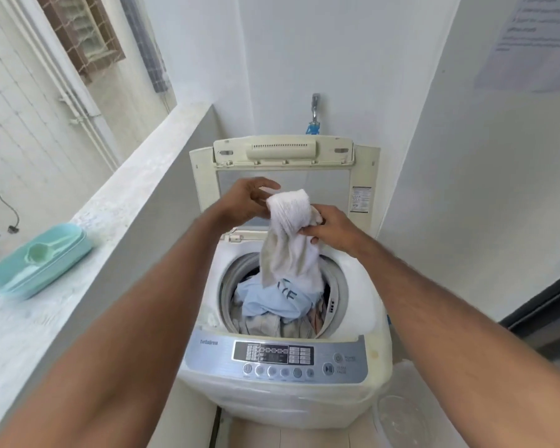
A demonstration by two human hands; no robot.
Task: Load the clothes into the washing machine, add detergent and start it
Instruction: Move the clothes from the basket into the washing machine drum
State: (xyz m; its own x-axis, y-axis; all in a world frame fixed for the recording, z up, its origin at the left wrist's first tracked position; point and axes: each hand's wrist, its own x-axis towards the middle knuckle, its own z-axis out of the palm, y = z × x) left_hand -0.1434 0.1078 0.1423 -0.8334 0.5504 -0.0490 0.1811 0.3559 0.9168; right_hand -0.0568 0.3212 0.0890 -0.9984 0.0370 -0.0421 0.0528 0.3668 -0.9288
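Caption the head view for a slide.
Both hands hold a white towel over the open washing machine's drum, already holding clothes.

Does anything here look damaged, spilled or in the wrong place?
Nothing is spilled or broken. The washing machine has yellowed patches on its right top edge. Both hands hold a white cloth over the drum, lid up.

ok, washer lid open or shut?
Open. The lid stands folded up at the back of the washing machine, and the drum mouth is exposed with clothes visible inside.
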